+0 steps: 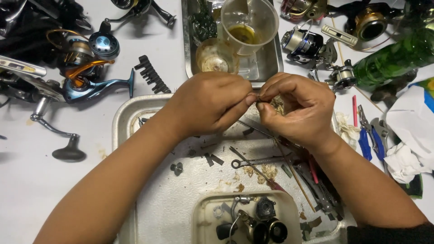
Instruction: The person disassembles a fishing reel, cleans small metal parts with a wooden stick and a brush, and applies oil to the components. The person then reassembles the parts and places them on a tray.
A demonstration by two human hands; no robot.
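Metal, shallow and grimy, the work tray point(122, 122) holds a small wrench point(253, 161) and a cream tub of dark reel parts point(246, 219), while above it the left hand point(208, 104) and right hand point(294, 108) pinch a tiny part point(257, 98) between fingertips.

The part pinched between both hands' fingers point(251, 99) — too small to identify.

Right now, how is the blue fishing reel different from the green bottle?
The blue fishing reel is metal, blue and orange, lying left of the hands; the green bottle is see-through green, lying on its side at right. The reel has a curved arm; the bottle is smooth and round. Both rest untouched on the white table.
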